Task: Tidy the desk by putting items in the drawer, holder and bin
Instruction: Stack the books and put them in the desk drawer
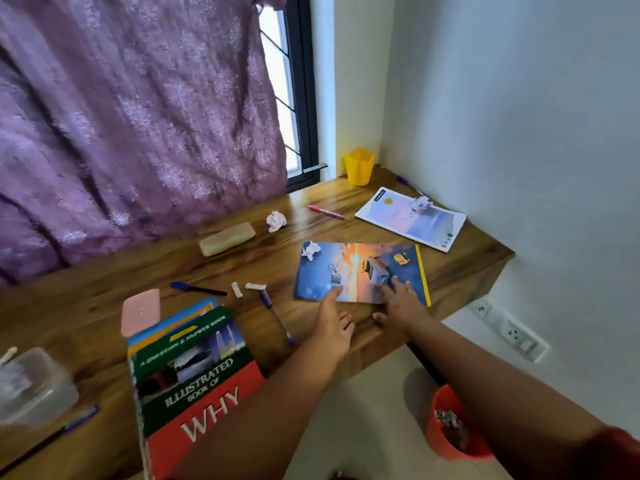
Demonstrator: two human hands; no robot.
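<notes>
My left hand (332, 327) and right hand (403, 306) both lie spread and flat on the near edge of the blue notebook (360, 271), gripping nothing. It lies on the wooden desk (104, 306) with a crumpled paper ball (310, 250) on its far-left corner. Farther right stands the yellow holder (359, 166), and the red bin (453, 427) sits on the floor near right.
</notes>
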